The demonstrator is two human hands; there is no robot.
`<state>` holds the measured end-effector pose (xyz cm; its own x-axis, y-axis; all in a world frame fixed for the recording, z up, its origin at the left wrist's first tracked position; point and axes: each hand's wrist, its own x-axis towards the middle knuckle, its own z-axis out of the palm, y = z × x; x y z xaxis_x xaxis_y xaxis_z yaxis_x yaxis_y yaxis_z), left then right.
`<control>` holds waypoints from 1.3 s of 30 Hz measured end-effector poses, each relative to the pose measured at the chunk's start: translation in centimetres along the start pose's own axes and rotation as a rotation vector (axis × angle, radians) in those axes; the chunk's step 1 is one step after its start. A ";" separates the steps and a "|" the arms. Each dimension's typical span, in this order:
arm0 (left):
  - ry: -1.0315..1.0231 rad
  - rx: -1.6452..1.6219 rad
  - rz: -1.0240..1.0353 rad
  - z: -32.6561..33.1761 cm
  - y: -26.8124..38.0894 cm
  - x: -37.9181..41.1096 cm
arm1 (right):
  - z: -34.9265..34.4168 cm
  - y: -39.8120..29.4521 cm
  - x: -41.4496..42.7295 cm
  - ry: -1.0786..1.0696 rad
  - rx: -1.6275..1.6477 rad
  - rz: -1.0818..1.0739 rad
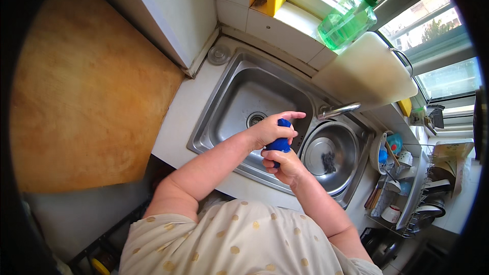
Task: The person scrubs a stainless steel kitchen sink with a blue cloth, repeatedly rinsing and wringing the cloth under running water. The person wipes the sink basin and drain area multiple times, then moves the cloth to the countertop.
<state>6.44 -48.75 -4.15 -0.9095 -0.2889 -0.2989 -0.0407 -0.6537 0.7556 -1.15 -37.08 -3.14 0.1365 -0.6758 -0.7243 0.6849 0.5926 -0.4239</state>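
A blue cloth (279,144) is bunched up between my two hands, above the front right part of the stainless steel sink basin (244,88). My left hand (273,130) grips its upper part, with the index finger stretched out to the right. Just below, my right hand (284,164) is closed around the lower part. The chrome faucet (338,110) stands to the right of my hands. In the smaller basin at the right sits a steel bowl (349,141) with a dark scouring pad (328,161) in it.
A large wooden board (95,95) lies at the left. Behind the sink are a green soap pump bottle (347,23) and an upright cutting board (370,72). At the right stands a dish rack (412,194) with bowls and utensils. A sink strainer (219,54) rests at the back left corner.
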 end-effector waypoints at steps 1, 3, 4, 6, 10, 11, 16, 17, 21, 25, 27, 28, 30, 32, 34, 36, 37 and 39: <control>0.015 0.133 -0.020 1.0 1.2 -0.6 | 0.1 0.1 -0.2 0.036 -0.110 0.007; 0.040 0.401 -0.056 2.4 2.4 -1.1 | 0.1 0.0 0.0 0.029 -0.279 -0.025; 0.127 0.585 0.025 2.8 2.0 -0.9 | 0.2 0.0 0.2 0.018 -0.369 -0.036; 0.257 0.760 0.174 2.6 -0.4 0.2 | -0.4 0.5 1.1 0.065 -0.521 -0.109; 0.476 0.942 0.187 2.5 -2.0 2.2 | -1.8 1.2 3.8 0.205 -0.650 -0.265; 0.525 0.953 0.196 2.0 -2.5 2.9 | -1.7 1.1 4.2 0.258 -0.677 -0.299; 0.718 0.943 0.219 -0.2 -4.0 5.8 | -5.0 1.7 9.0 0.426 -0.860 -0.379; 0.762 0.934 0.192 -0.5 -4.2 6.2 | -6.4 2.0 10.2 0.466 -0.964 -0.362; 0.929 0.743 0.102 -1.9 -4.7 7.3 | -4.9 1.7 9.7 0.617 -1.131 -0.676; 0.654 0.463 -0.010 -3.1 -1.9 6.1 | -2.9 -0.4 6.4 0.380 -0.682 -0.352; 0.253 0.074 -0.016 -2.9 2.0 3.6 | -1.0 -3.0 3.1 0.229 -0.443 -0.239; 0.124 0.023 0.087 -2.9 2.9 2.8 | 0.0 -3.7 1.6 0.114 -0.283 -0.227; -0.203 -0.238 0.163 -3.3 3.9 2.6 | 1.1 -4.1 0.2 -0.120 0.026 -0.144; -0.200 -0.425 0.237 -1.9 3.2 2.4 | 2.2 -3.6 0.2 -0.352 0.271 -0.057; -0.355 -0.733 0.289 -1.5 1.3 3.3 | 2.9 -3.1 0.7 -0.492 0.486 0.002; -0.406 -0.796 0.355 -1.4 -0.8 2.7 | 3.0 -3.6 0.1 -0.435 0.592 -0.048; -0.417 -0.795 0.385 -1.2 -0.7 2.0 | 3.1 -3.9 -0.2 -0.407 0.645 -0.069; -0.342 -0.568 0.398 -1.3 -0.3 1.8 | 2.9 -3.4 -0.3 -0.328 0.500 -0.068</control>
<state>5.40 -49.96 -5.69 -0.8922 -0.4056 0.1989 0.4505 -0.8310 0.3262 -1.46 -40.14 0.14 0.2398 -0.8521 -0.4653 0.9427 0.3189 -0.0981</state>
